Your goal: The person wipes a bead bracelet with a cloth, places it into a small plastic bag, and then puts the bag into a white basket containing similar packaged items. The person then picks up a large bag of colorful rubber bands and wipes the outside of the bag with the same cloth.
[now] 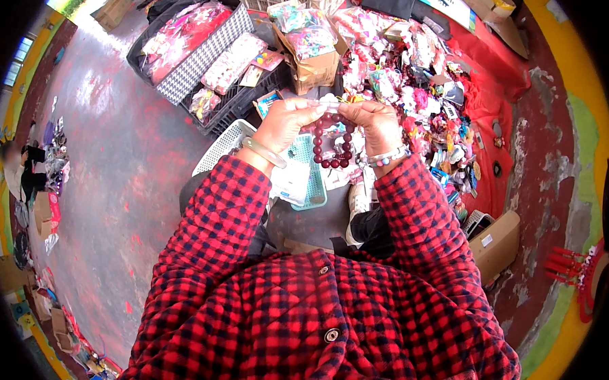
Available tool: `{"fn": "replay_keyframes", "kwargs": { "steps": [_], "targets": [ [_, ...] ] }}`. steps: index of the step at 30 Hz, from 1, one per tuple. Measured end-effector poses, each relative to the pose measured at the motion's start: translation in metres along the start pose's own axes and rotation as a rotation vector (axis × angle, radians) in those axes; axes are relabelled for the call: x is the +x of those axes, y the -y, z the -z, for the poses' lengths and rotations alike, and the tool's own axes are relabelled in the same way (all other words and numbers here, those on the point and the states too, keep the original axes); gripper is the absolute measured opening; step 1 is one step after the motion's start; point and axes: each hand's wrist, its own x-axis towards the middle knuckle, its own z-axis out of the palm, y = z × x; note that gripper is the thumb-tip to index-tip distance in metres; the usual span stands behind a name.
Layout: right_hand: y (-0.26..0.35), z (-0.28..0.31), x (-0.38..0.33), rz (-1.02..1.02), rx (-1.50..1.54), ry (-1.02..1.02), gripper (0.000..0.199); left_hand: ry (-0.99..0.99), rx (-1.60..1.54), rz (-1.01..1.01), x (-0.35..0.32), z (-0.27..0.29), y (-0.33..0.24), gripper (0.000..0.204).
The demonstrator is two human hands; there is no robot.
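Observation:
In front of my body, my left hand and my right hand are raised close together, thumbs and fingers pinched. Between them hangs a loop of dark red round beads, a beaded bracelet. Both hands grip its upper end, where a small whitish piece shows; whether that is a tag or a bag top I cannot tell. A pale bangle circles my left wrist, and a light beaded bracelet is on my right. Below the hands stands a light green plastic basket with white packets.
A white basket stands beside the green one. Beyond lie a black crate, a cardboard box of packets and a houndstooth-sided bin. Small goods heap over red cloth. Another person is far left.

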Motion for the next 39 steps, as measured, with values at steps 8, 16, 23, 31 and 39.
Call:
{"fn": "replay_keyframes", "kwargs": {
  "steps": [8,16,23,31,39],
  "targets": [
    [0.005,0.029,0.019,-0.132,-0.028,-0.129,0.047,-0.116,-0.068,0.008,0.002,0.024,0.003,0.02],
    [-0.005,0.016,0.012,0.127,-0.317,0.228,0.023,-0.063,-0.064,0.003,-0.004,0.008,-0.006,0.017],
    [0.014,0.003,-0.006,0.225,-0.472,0.249,0.024,-0.076,-0.19,-0.019,-0.008,0.004,-0.01,0.012],
    [0.014,0.002,-0.006,0.188,-0.469,0.313,0.024,-0.134,-0.113,-0.088,-0.004,0.006,-0.009,0.015],
    [0.016,-0.005,-0.013,0.214,-0.321,0.321,0.025,-0.09,-0.147,-0.049,-0.01,-0.002,-0.02,0.018]
  ]
}}
